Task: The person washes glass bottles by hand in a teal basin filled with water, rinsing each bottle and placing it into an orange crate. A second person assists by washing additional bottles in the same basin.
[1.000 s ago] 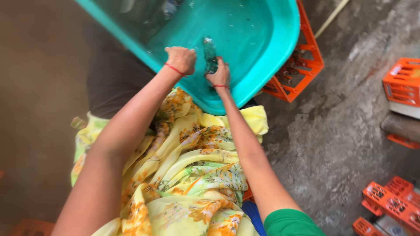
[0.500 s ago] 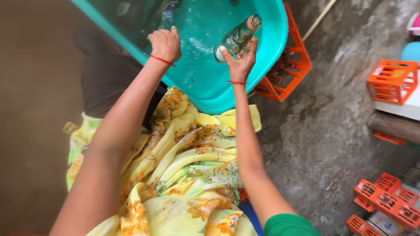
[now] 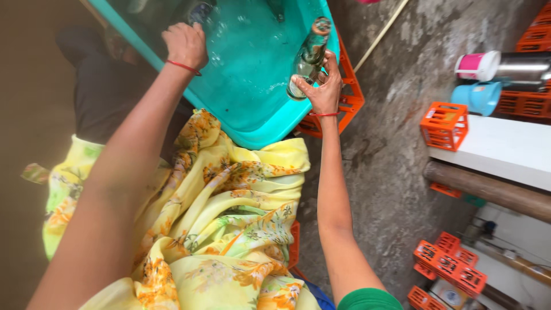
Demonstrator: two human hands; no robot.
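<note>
A large teal plastic tub (image 3: pixel 252 123) with water in it stands in front of me. My right hand (image 3: pixel 322 86) grips a clear green glass bottle (image 3: pixel 307 57) and holds it tilted above the tub's right side. My left hand (image 3: pixel 185 45) rests on the tub's left rim, fingers curled over it, close to another bottle (image 3: pixel 198 11) lying in the water. Both wrists wear a thin red thread. Yellow flowered cloth (image 3: pixel 218 218) covers my lap below the tub.
An orange crate (image 3: pixel 344 97) sits under the tub's right edge. More orange crates (image 3: pixel 443 125) (image 3: pixel 450 267) stand on the wet concrete floor at right, beside a white slab (image 3: pixel 499 152), a blue jug (image 3: pixel 479 95) and a pink-and-white container (image 3: pixel 476 66).
My right hand has lifted the bottle out of the water and swung it right, toward the tub's edge. My left hand stays on the tub's rim. The view has shifted.
</note>
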